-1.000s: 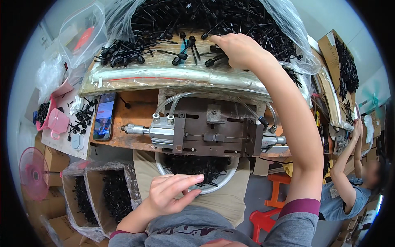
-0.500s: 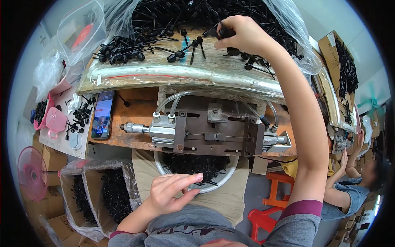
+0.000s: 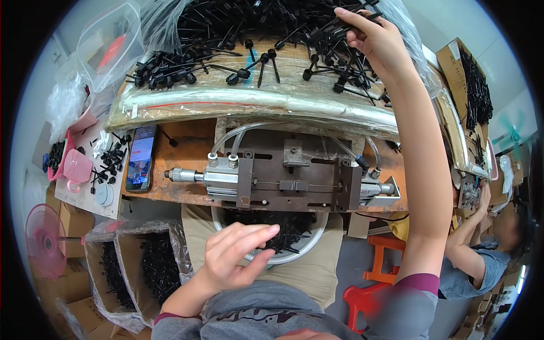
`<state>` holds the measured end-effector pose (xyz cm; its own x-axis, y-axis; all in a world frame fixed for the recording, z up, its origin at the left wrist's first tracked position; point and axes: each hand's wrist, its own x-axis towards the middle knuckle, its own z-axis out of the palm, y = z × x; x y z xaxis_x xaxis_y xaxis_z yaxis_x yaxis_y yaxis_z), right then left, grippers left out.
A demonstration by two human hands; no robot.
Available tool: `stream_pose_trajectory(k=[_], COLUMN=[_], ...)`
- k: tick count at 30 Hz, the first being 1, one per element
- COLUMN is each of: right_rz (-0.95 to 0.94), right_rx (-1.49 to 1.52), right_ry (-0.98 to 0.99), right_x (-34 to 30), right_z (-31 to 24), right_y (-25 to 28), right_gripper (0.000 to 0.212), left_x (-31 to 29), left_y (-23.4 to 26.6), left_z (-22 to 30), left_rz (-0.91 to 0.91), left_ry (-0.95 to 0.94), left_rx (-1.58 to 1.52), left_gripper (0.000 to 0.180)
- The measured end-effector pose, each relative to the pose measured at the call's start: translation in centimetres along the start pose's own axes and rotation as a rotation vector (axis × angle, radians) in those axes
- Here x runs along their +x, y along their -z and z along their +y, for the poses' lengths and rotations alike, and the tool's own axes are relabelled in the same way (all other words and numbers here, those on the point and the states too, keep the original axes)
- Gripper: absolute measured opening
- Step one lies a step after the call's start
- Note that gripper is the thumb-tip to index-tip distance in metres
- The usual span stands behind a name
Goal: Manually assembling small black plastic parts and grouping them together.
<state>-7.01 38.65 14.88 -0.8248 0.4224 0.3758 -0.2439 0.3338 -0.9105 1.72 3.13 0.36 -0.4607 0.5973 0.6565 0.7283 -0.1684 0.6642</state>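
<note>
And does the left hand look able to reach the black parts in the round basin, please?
Probably yes: the left hand seems empty by the basin, whose open top leaves the nearer black parts free; the metal fixture hides the far edge.

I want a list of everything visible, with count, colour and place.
Stemmed parts: many, black, mainly top
Machine: one, brown-silver, centre
Hoses: several, clear, on machine
Phone: one, dark, left of machine
Cup: one, pink, left
Bowl: one, pale, below machine
Bags: several, clear, upper left
Cartons: several, brown, left and right
Fans: two, pink left, green right
Stools: two, orange, red, lower right
Co-worker: one, blue clothing, right
Left grip: one, bare, near bowl
Right grip: one, bare, by top parts
</note>
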Motion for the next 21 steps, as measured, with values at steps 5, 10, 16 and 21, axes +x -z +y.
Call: stream_pose_trajectory(k=[5,10,16,21], right_rz=[0.029,0.122,0.099,-0.012], right_rx=[0.235,0.377,0.677,0.734], right_ry=[0.009,-0.049,-0.221,-0.403], right_x=[-2.9,-8.3,-14.6,-21.4], right_z=[-1.1,-1.7,-2.2,-0.3], right_y=[-1.2,-2.6,-3.4,-5.0], right_gripper=[0.018,0.022,0.013,0.018], left_x=[3.3,5.9,6.6,4.7], left_y=[-0.1,-0.6,-1.4,-0.9], left_z=[-0.1,-1.2,-1.4,-0.6], left_rz=[0.16,0.288,0.231,-0.014], left_ry=[0.014,0.066,0.097,0.307], left_rx=[0.096,0.099,-0.028,-0.368], left_gripper=[0.04,0.045,0.054,0.043])
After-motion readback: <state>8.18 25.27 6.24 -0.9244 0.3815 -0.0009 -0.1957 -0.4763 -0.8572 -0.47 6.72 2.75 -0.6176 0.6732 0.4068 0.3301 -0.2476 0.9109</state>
